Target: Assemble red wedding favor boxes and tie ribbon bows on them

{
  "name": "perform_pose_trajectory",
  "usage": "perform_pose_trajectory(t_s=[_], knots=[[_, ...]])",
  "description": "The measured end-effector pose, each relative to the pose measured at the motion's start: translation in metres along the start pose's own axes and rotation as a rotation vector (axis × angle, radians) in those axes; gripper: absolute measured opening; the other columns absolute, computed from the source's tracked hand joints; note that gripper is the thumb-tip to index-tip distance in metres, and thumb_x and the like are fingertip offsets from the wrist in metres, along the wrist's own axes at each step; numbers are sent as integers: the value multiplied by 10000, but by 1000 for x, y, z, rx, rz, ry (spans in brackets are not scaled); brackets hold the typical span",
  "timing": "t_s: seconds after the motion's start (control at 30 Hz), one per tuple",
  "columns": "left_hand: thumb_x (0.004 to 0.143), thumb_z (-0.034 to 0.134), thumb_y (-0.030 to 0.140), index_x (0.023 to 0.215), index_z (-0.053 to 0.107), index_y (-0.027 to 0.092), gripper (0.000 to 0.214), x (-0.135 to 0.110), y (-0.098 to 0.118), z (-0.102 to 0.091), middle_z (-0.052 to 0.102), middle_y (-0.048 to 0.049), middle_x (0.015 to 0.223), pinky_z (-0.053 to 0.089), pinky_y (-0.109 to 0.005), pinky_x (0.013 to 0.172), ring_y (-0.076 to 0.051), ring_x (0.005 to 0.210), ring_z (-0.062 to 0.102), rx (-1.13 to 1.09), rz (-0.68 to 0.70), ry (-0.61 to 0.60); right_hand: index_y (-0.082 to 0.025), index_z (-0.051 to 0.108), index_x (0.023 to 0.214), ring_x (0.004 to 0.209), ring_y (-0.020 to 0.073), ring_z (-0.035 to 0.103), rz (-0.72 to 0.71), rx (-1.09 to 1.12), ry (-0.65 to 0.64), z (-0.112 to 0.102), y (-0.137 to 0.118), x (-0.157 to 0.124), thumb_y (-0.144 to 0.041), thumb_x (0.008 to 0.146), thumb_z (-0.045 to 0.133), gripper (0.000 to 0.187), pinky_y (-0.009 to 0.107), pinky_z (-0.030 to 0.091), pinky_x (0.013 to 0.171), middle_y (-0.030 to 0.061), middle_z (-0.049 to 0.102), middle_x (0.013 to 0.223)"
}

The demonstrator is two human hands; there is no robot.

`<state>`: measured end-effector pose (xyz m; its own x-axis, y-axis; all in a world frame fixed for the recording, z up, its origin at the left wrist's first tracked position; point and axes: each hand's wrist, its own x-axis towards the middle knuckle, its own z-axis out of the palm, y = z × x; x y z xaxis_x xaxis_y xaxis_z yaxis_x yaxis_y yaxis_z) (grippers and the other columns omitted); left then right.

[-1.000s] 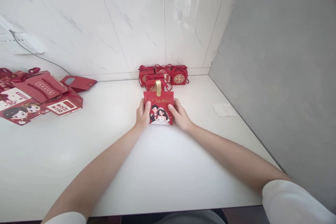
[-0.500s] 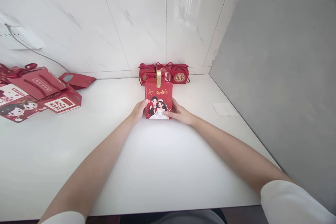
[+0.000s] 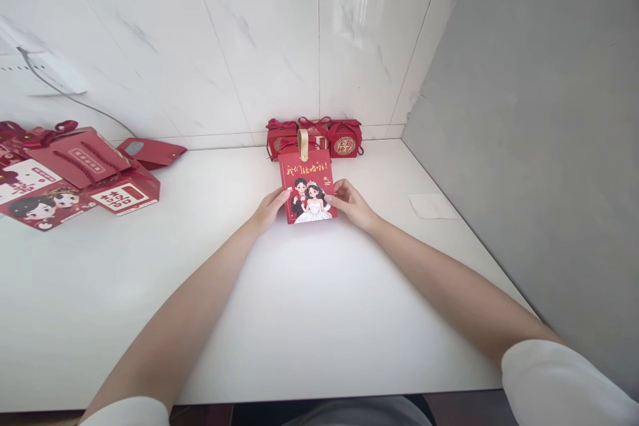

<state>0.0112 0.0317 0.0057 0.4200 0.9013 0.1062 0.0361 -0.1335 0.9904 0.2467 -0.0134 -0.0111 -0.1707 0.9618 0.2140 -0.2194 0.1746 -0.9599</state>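
Note:
Between my two hands is a red wedding gift box (image 3: 309,176) with a cartoon couple and gold lettering on its front. A gold strap handle (image 3: 303,145) stands up from its top. My left hand (image 3: 272,208) grips the box's left edge, thumb on the front. On the right edge, my right hand (image 3: 352,205) holds it the same way, with its thumb near the bride's picture. The box leans slightly to the left at the top. My fingers behind it are partly hidden.
Several small red boxes with ribbon bows (image 3: 345,140) stand against the tiled wall behind. At the left lies a pile of larger red boxes (image 3: 127,196) beside a flat red piece (image 3: 157,152). A white tissue (image 3: 432,206) lies on the right of the white table (image 3: 319,319).
The gift box has tilted, its bottom swinging to the right, and its front now faces up more. Both hands still hold its sides.

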Motion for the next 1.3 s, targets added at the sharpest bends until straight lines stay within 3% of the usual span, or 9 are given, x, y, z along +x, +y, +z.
perform_pose_trajectory(t_s=[0.13, 0.37, 0.7, 0.87, 1.07, 1.2, 1.3], knots=[[816, 640, 635, 1209, 681, 176, 605, 0, -1, 0, 702, -111, 1240, 527, -383, 971, -306, 1146, 655, -8, -15, -21, -209, 654, 1020, 1105, 247, 633, 19, -114, -132, -3, -2, 1, -618, 820, 658, 456, 420, 495, 990, 73, 684, 1181], [859, 599, 620, 1250, 662, 169, 601, -1, 0, 1, 678, -103, 1286, 481, -400, 1028, -317, 1204, 617, -19, -14, -25, -238, 697, 1114, 1180, 267, 572, -82, -302, -93, -2, 3, 2, -680, 872, 539, 528, 423, 427, 1068, 71, 643, 1247], [874, 616, 553, 1269, 650, 168, 552, -1, -1, -2, 662, -99, 1314, 467, -422, 1059, -336, 1278, 566, -112, -29, -72, -224, 673, 1197, 1229, 265, 549, -68, -414, -68, -1, -2, -2, -675, 904, 486, 570, 414, 382, 1113, 98, 595, 1303], [809, 702, 503, 1295, 621, 173, 592, -1, 4, -7, 662, -114, 1309, 478, -454, 1044, -354, 1232, 598, -79, -60, -131, -214, 669, 1204, 1219, 273, 555, -76, -431, -81, -1, -3, -3, -668, 913, 476, 573, 423, 396, 1096, 106, 596, 1305], [638, 881, 288, 1367, 548, 199, 807, -1, 22, -27, 570, -147, 1420, 455, -472, 1083, -367, 1339, 501, 40, -178, -414, -231, 653, 1219, 1232, 275, 541, -114, -516, -149, -2, -1, -4, -620, 944, 461, 514, 438, 400, 1082, 101, 607, 1282], [618, 896, 294, 1344, 573, 201, 799, -2, 23, -31, 579, -154, 1409, 447, -488, 1088, -371, 1335, 505, 54, -196, -412, -222, 638, 1206, 1239, 277, 525, -130, -548, -177, -1, 0, -4, -603, 956, 447, 494, 437, 394, 1074, 110, 601, 1269], [633, 888, 339, 1344, 583, 226, 782, 0, 18, -29, 579, -131, 1415, 420, -493, 1113, -362, 1335, 510, 33, -186, -333, -213, 621, 1158, 1165, 269, 553, -101, -516, -156, -1, 0, -3, -623, 946, 446, 493, 424, 416, 1033, 100, 617, 1219]])
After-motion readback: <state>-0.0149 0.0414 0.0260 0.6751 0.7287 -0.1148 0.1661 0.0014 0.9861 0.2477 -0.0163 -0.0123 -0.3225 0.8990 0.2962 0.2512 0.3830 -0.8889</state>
